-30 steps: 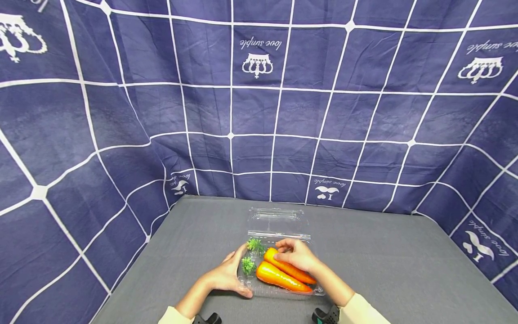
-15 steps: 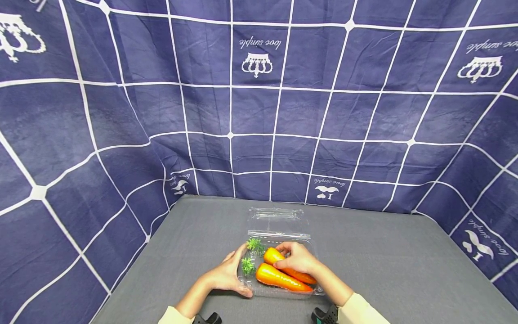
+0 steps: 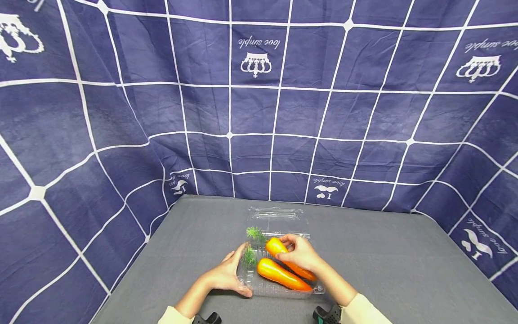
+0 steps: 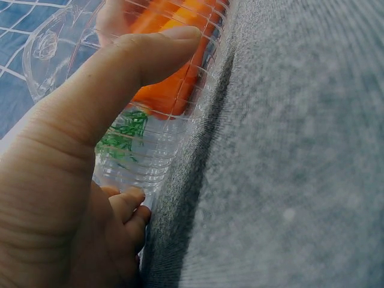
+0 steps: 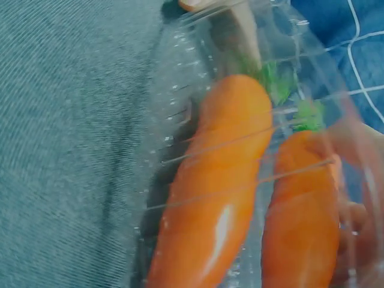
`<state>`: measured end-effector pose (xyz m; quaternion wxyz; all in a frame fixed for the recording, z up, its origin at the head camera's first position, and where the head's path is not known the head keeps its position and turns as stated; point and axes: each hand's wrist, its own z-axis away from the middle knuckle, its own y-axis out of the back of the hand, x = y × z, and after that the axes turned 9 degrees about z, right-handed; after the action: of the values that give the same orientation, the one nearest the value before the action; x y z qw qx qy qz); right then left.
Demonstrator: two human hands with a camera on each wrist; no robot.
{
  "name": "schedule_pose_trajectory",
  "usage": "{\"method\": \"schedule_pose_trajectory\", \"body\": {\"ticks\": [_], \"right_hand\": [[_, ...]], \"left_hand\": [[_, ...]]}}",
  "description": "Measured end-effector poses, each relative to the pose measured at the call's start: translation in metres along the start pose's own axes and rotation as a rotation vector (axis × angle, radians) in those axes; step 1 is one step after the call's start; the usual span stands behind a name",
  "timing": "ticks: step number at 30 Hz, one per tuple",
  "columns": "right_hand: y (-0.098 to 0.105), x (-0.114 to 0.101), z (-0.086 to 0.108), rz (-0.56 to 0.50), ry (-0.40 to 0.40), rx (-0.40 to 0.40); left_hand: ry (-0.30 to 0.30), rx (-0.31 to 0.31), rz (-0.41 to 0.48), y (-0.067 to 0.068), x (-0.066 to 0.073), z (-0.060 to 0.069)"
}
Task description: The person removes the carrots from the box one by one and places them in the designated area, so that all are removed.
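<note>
A clear plastic clamshell box (image 3: 265,289) lies with two orange carrots in it, their green tops to the left. My left hand (image 3: 224,275) holds the box's left end, thumb along the near side and fingers at the far side. With thumb and fingers, my right hand (image 3: 302,256) grips the far carrot (image 3: 275,246) near its thick end, which is tilted up. Beside it, apart at the thick ends, lies the near carrot (image 3: 279,273). In the right wrist view, both carrots show through the clear wall, the near carrot (image 5: 219,180) in front.
The hinged lid (image 3: 278,219) of the box lies folded back on the far side. A grey cloth (image 3: 384,256) covers the table. A blue curtain (image 3: 307,112) with white lines hangs behind and at both sides.
My right hand has taken hold of the far carrot and raised its thick end. Both leafy tops have shifted away from me, and the gap between the carrots has widened. My left hand stays put.
</note>
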<state>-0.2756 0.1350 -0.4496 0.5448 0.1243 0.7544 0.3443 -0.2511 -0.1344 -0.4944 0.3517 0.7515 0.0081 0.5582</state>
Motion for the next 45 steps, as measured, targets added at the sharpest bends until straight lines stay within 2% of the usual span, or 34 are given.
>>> {"method": "schedule_pose_trajectory", "body": {"ticks": [3, 7, 10, 13, 18, 30, 45], "right_hand": [[0.008, -0.013, 0.003, -0.068, -0.010, 0.033], [0.014, -0.017, 0.003, -0.192, -0.060, 0.097], [0.014, -0.008, 0.001, -0.310, -0.110, 0.166], [0.015, -0.008, 0.003, -0.434, -0.167, 0.236], [0.020, -0.009, 0.007, -0.557, -0.248, 0.308], [0.038, -0.005, 0.026, -0.640, -0.325, 0.407], [0.062, 0.016, 0.050, -0.670, -0.397, 0.460]], "left_hand": [[-0.007, 0.001, -0.008, 0.000, 0.000, 0.000], [-0.022, -0.003, 0.003, 0.000, -0.002, 0.000], [-0.026, 0.000, 0.001, 0.000, -0.002, 0.001], [-0.013, 0.002, 0.003, 0.000, -0.001, 0.001], [0.013, -0.002, 0.011, 0.000, -0.001, 0.001], [0.010, -0.001, 0.022, 0.000, -0.001, 0.001], [0.018, -0.008, 0.034, 0.000, -0.002, 0.000]]}}
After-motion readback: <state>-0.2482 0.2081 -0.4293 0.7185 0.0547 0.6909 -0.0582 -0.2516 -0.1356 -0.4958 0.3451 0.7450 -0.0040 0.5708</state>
